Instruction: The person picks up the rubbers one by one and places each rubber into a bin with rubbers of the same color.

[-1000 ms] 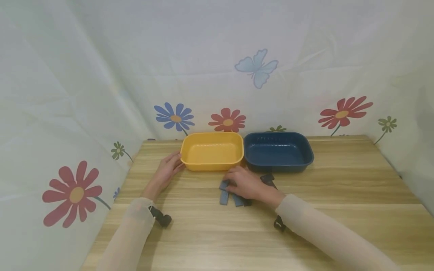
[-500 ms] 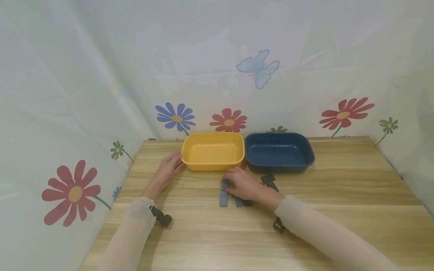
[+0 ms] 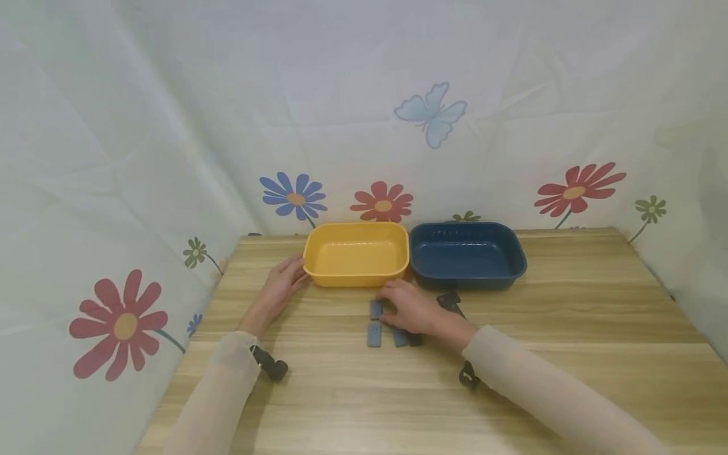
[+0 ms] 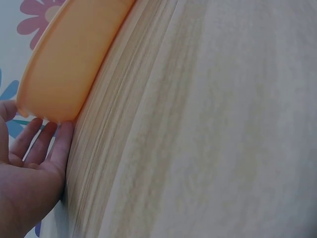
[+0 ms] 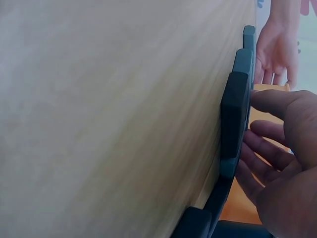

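My left hand (image 3: 279, 285) rests at the left end of a yellow plastic bin (image 3: 356, 281). Its fingers (image 4: 58, 144) are extended and touch the bin's end, with the thumb up beside the rim. In front of the bins, my right hand (image 3: 412, 308) has thumb and index finger at the ends of a small blue-grey rectangular tile (image 3: 376, 309), pinching it close to the table. A second blue-grey tile (image 3: 373, 335) lies just nearer. Another blue-grey tile (image 3: 400, 338) and a dark tile (image 3: 416, 340) are partly hidden under the right hand.
A dark blue bin (image 3: 467, 282) stands against the yellow bin's right side. Dark tiles (image 3: 448, 299) lie in front of it, partly behind the right wrist. The wood-grain table (image 3: 341, 404) ends at a flower-printed cloth (image 3: 483, 158).
The pinched tile has turned from a slant to nearly straight, and a small gap now separates it from the tile nearer to me, which has slid slightly towards me. The left hand stays put.
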`<state>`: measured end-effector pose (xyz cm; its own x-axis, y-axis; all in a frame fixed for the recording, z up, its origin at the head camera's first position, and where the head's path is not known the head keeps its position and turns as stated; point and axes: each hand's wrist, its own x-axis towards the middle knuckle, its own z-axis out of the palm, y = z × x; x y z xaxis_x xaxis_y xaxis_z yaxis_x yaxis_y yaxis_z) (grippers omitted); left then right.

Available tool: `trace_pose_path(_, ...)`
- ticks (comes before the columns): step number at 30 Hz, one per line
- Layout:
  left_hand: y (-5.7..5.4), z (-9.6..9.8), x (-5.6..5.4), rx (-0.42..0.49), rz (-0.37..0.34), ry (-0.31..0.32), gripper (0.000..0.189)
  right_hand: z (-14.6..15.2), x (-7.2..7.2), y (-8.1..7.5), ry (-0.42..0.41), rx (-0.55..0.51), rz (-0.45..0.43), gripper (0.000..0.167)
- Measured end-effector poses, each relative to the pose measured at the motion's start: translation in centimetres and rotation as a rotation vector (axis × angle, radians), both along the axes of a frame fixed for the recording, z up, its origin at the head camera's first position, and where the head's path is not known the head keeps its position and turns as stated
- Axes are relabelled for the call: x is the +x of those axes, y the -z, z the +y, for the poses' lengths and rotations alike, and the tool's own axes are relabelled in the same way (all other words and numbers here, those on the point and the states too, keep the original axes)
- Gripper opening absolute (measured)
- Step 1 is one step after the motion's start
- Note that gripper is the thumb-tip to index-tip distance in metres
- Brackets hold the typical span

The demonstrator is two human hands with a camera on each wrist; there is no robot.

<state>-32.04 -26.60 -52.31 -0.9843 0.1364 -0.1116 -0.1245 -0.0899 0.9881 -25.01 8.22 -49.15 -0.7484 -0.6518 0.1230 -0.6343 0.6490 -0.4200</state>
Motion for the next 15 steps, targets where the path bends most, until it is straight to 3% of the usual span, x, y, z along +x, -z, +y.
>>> trace_pose_path(8, -0.2, 0.0, 0.3, -0.006, 0.001, -0.011, 0.061, 0.5, 0.0, -0.2, -0.052, -0.03, 0.032, 0.035)
trace_pose_path(15, -0.3, 0.2, 0.3, 0.013, -0.003, -0.01, 0.061, 1.3, 0.2, -1.4, -0.108, -0.08, 0.059, 0.033)
